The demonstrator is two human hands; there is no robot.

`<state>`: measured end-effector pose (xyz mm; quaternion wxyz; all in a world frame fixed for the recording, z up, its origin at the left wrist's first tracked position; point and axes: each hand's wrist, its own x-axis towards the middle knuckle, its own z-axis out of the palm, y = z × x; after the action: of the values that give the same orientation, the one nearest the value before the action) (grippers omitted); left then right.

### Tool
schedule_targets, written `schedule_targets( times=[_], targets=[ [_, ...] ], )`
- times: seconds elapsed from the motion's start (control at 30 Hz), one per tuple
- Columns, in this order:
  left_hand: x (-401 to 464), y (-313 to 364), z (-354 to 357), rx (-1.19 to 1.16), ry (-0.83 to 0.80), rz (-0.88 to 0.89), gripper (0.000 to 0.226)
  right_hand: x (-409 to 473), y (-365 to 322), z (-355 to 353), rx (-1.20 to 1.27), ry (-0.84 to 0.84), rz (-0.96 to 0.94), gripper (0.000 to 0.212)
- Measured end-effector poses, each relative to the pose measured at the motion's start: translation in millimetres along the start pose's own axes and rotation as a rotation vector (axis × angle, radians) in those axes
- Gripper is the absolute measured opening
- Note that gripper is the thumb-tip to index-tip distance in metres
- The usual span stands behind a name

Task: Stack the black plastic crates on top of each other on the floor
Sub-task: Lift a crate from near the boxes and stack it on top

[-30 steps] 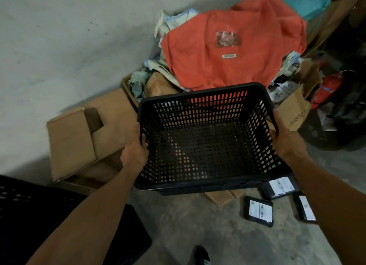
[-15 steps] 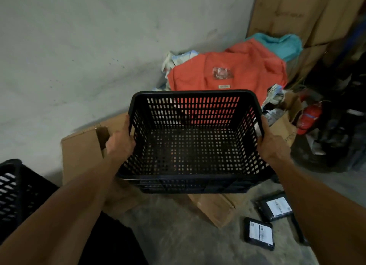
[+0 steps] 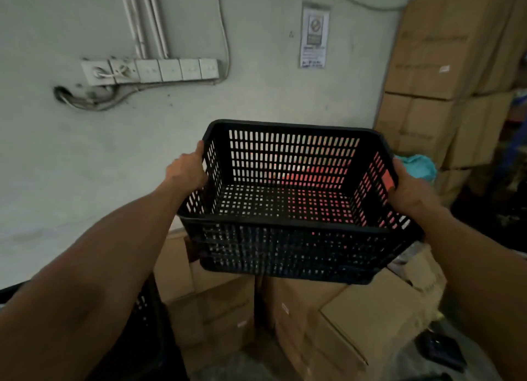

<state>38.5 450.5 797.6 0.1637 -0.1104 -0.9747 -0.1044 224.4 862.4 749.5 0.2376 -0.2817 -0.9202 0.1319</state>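
Lower left of frame: edge of a second crate (image 3: 144, 306), dark and mostly hidden behind the left forearm; its position on the floor cannot be confirmed.

Left hand (image 3: 186, 172): closed around the left short-side rim of the held crate (image 3: 288, 209), thumb on the outside, fingers hooked over the top edge.

Centre of frame: crate is in the air, above the boxes (image 3: 328, 309), open side up, empty, slightly tilted. Slotted walls and a grid floor; a red thing shows through the slots.

Right hand (image 3: 407, 189): closed on the right short-side rim, mirroring the left.

Handling, judged: light for its bulk, since it is empty and mostly holes. Stiff moulded plastic with some flex likely in the long walls. The rolled rim looks like the best hold; slots give fingers extra purchase. Not fragile. Two-handed grip at opposite short sides should keep it level for lowering onto another crate.
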Motion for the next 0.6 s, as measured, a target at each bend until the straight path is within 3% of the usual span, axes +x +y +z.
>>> schedule_targets(
  times=[0.17,0.27,0.33,0.43,0.6],
  targets=[
    [6,-46,-86,0.022,0.068,0.034,0.066,15,-62,-46,-0.084,-0.024,-0.044,0.071],
    [4,-81,-125,0.061,0.081,0.054,0.064,16,-101,-58,-0.04,-0.076,-0.056,0.065],
    [0,-108,-145,0.086,0.081,0.054,0.067,9,-133,-61,-0.038,-0.127,-0.108,0.071],
    [-13,-153,-163,0.127,0.055,0.003,0.071,-8,-182,-53,-0.052,-0.211,-0.168,0.078],
    [-46,-240,-168,0.2,-0.009,-0.179,0.054,-42,-261,-20,-0.046,-0.301,-0.254,0.072]
  ],
)
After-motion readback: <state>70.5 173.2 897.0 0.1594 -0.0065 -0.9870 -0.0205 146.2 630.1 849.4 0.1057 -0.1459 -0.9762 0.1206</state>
